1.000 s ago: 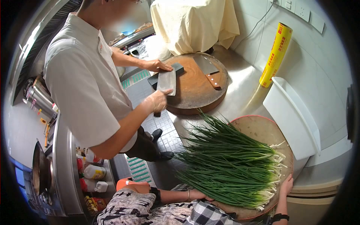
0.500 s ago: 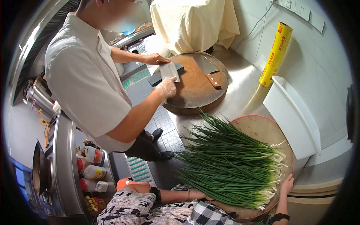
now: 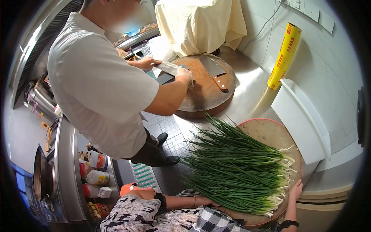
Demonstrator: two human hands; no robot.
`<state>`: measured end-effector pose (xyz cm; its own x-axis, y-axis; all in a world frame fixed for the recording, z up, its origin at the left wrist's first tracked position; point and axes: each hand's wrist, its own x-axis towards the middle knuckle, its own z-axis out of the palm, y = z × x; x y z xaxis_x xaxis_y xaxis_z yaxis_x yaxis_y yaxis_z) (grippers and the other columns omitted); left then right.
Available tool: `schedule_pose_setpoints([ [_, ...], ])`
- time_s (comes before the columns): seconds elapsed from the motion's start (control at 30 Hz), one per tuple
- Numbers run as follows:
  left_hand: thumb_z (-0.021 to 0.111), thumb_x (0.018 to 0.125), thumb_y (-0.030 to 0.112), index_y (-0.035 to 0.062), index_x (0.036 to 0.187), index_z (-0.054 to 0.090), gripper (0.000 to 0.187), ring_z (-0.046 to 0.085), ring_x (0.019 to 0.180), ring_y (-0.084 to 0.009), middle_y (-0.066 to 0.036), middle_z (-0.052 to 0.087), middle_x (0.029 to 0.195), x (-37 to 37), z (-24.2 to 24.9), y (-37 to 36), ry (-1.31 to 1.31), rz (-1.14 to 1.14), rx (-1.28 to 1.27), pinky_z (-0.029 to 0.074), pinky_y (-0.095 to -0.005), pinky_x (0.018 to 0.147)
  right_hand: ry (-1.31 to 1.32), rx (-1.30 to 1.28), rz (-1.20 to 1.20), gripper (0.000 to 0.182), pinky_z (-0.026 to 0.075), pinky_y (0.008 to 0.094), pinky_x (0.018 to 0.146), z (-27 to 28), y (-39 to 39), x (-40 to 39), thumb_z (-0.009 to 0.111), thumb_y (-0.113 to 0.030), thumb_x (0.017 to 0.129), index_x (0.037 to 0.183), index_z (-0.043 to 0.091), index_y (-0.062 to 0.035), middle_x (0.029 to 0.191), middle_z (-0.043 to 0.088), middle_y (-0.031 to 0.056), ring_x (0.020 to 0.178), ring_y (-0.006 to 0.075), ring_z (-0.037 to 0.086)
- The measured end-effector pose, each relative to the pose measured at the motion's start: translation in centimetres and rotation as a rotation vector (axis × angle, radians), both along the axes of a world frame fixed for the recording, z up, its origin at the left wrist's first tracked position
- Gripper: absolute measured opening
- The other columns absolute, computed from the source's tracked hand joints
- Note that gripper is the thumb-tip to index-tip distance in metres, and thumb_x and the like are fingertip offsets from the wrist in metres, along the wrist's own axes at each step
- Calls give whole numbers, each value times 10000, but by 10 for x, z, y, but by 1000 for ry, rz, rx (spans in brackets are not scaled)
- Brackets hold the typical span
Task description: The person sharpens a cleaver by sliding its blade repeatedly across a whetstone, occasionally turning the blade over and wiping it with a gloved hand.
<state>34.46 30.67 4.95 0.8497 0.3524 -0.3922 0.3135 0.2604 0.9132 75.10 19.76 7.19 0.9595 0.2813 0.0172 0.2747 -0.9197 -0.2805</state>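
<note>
Only the co-worker on the left has moved since a second ago: they've leaned further in, and their cleaver went from lying flat to tilted up at the far round wooden block. A second cleaver with a riveted wood handle lies on that block, untouched.

Near side hasn't budged. My left hand is tucked at the near left edge of the pile, so I can't tell how its fingers sit. The scallions are piled on the near chopping board, a thick round slab with a reddish rim. They're long, glossy and green, with the white root ends on the right. Progress-wise, nothing looks cut yet, every stalk is whole.

My right hand lies against the board's right rim, fingers pressed together.

Further right there's a smooth white plastic tub, and a yellow cling film roll stands on the steel counter.
</note>
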Motion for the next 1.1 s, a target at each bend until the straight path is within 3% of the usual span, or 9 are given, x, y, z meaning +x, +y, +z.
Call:
schedule_pose_setpoints([
  [0.13, 648, 605, 184, 60, 1100, 407, 564, 422, 966, -184, -87, 450, 1069, 0, -3, -1, 52, 57, -148, 335, -274, 829, -9, 2, -2, 481, 357, 428, 659, 3, 1, -3, 251, -403, 804, 883, 471, 18, 847, 511, 228, 781, 382, 469],
  [0.23, 649, 601, 180, 50, 1102, 403, 573, 415, 975, -187, -91, 445, 1075, 1, -7, -2, 66, 54, -156, 327, -274, 836, 9, 0, -7, 516, 360, 444, 678, -4, -2, 5, 236, -457, 789, 910, 475, -17, 873, 508, 224, 814, 383, 464],
  [0.33, 643, 608, 175, 48, 1102, 401, 565, 413, 976, -190, -91, 444, 1074, 0, -9, -2, 52, 37, -132, 325, -274, 836, -24, -8, 3, 490, 357, 430, 657, -2, -1, 2, 243, -406, 805, 883, 470, 21, 840, 510, 234, 778, 381, 472],
  [0.43, 595, 656, 299, 64, 1066, 443, 497, 421, 954, -239, -117, 458, 1053, -1, -5, -2, 3, 28, -92, 315, -304, 843, -32, -4, 3, 494, 355, 433, 655, -4, -1, 3, 236, -405, 807, 876, 468, 25, 836, 508, 237, 777, 383, 470],
  [0.63, 589, 663, 291, 61, 1064, 445, 484, 421, 960, -235, -116, 457, 1058, -2, -30, -8, -14, 3, -42, 312, -304, 850, -34, -4, 13, 495, 350, 437, 653, -2, -1, 1, 233, -407, 808, 862, 466, 27, 831, 506, 241, 775, 388, 465],
  [0.77, 613, 647, 158, 28, 1040, 456, 443, 437, 907, -167, -81, 488, 1006, 0, -22, -6, -12, 14, -134, 344, -270, 809, -13, -8, 2, 510, 356, 443, 674, -5, -3, 5, 235, -443, 794, 900, 469, -2, 856, 507, 234, 800, 388, 466],
  [0.93, 619, 639, 155, 33, 1053, 446, 465, 432, 933, -181, -94, 479, 1021, 2, -19, -6, -11, 35, -77, 342, -276, 816, -24, -11, -10, 492, 354, 433, 659, -3, 0, 2, 239, -411, 805, 876, 469, 19, 833, 510, 234, 777, 385, 468],
  [1.03, 569, 681, 263, 59, 1075, 435, 463, 403, 993, -232, -109, 443, 1085, 0, -28, -6, -50, -14, -24, 299, -306, 863, -2, -9, -10, 506, 360, 452, 672, -8, -4, 8, 239, -453, 789, 898, 474, -18, 866, 508, 225, 808, 387, 467],
  [1.1, 564, 684, 260, 62, 1075, 436, 456, 410, 981, -232, -109, 447, 1080, 0, -32, -8, -49, -16, -5, 304, -305, 857, -2, -9, -10, 502, 360, 451, 672, -9, -4, 8, 242, -449, 790, 896, 474, -18, 866, 507, 226, 807, 386, 468],
])
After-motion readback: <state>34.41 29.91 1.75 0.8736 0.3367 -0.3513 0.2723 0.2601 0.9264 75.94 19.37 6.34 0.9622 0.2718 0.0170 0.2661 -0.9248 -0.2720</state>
